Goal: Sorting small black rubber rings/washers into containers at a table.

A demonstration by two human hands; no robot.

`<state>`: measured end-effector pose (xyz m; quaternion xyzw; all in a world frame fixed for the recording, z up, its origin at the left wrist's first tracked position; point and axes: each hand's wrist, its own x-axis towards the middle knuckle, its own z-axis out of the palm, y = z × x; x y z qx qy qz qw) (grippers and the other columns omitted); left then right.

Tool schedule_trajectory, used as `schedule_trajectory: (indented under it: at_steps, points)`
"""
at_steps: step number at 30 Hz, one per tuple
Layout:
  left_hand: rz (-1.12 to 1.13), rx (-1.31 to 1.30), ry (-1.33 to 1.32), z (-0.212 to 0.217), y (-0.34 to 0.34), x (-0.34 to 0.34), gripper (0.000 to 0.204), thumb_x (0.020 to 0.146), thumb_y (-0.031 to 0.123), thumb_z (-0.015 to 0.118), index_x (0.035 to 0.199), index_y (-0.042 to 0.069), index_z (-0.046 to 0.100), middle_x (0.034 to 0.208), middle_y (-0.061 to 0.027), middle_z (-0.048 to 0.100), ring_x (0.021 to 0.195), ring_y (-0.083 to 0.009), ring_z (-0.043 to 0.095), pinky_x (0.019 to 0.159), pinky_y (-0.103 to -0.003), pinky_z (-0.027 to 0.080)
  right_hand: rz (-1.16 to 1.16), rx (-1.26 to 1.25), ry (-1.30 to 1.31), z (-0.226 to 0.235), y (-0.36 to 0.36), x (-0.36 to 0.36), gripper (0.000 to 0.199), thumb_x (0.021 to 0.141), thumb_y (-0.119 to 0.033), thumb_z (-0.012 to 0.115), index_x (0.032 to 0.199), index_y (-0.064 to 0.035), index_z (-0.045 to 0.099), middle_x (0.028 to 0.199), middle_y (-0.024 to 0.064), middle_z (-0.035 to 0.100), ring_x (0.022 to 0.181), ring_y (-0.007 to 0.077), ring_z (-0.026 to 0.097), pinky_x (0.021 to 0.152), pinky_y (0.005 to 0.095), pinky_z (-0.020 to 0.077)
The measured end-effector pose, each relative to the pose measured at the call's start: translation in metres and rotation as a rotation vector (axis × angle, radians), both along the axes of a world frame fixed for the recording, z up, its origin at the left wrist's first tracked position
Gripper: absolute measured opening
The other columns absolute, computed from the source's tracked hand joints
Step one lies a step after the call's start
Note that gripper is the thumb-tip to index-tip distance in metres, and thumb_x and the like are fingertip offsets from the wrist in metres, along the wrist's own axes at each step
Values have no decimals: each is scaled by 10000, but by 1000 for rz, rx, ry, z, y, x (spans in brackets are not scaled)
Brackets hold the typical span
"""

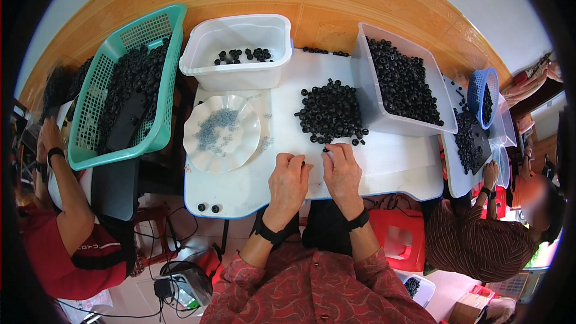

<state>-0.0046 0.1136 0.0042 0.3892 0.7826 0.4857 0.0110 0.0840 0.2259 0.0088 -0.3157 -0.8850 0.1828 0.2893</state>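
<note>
Two hands, left hand (pixel 288 181) and right hand (pixel 342 171), each pinch small black parts beside the black ring pile (pixel 331 111), kept within reach.

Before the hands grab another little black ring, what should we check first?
1. Loose pile of small black rubber rings near both hands: ok.
2. White scalloped plate holding tiny grey metal pieces, near the left hand: ok.
3. Left fingertips pinching a small dark piece: ok, though too small to tell what kind.
4. Right hand on a black ring at the pile's edge: ok, grip unclear.
5. Two stray black rings close to the white table's front edge: not ok.
6. Small white plastic tub with few rings inside, room left: ok.
</note>
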Motion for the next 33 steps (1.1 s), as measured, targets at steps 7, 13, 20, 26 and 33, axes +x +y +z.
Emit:
schedule_trajectory:
  at_steps: [7, 13, 20, 26, 33]
  points:
    - [30, 86, -60, -3, -6, 5, 237, 797, 8, 686, 1023, -35, 628, 973, -180, 554, 779, -335, 618, 643, -395, 514, -44, 159, 41, -12, 1, 0, 186, 865, -86, 629, 1048, -52, 619, 993, 114, 596, 842, 299, 643, 685, 389, 535]
    - [38, 145, -75, -6, -11, 8, 233, 793, 0, 699, 1014, -21, 631, 976, -173, 555, 756, -317, 612, 623, -375, 510, -6, 127, 36, -2, -1, 0, 205, 865, -50, 618, 1070, -66, 620, 990, 107, 614, 778, 301, 646, 644, 374, 537]
    - [31, 159, -78, -1, -16, 12, 206, 811, -5, 688, 1010, -10, 637, 965, -160, 558, 698, -275, 608, 593, -348, 501, -48, 82, 58, -15, 7, 4, 206, 849, -60, 644, 1055, -59, 629, 972, 108, 601, 796, 307, 646, 656, 388, 531]
    - [-25, 220, -154, -2, -23, 11, 237, 827, -5, 675, 1062, -6, 643, 949, -142, 590, 672, -228, 619, 581, -320, 501, 5, -341, 303, -5, -11, 16, 119, 844, -20, 677, 963, -20, 673, 856, 103, 651, 648, 178, 616, 584, 285, 490]
    - [-104, 222, -316, -4, -22, 12, 244, 873, -33, 623, 1117, -16, 635, 1004, -121, 611, 754, -156, 652, 639, -257, 549, 32, -520, 342, -11, -21, 19, 138, 862, 2, 660, 998, -8, 676, 845, 66, 657, 619, 92, 571, 562, 237, 468]
